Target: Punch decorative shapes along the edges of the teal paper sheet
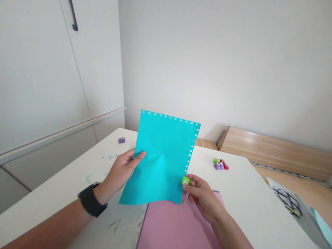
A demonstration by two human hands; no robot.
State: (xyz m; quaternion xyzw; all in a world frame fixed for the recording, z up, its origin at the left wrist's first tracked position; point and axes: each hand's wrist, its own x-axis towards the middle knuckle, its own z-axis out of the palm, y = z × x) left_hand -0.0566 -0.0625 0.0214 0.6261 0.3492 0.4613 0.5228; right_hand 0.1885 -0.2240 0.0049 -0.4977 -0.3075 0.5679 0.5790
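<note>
While held up by two edges, one teal sheet: light, soft, buckling at mid-page (thin paper, so best taken at the margins, away from the sag). Left hand closed on its side edge, thumb in front; right hand clamped on a green punch at the lower right edge. Below the sheet, pink paper on a white table; beyond the sheet, more punches.

Left of the table stand tall white cupboard doors with a dark handle and a white rail across them. Behind the table rises a plain pale wall, softly and evenly lit. A light wooden board runs along that wall, right of the table.
</note>
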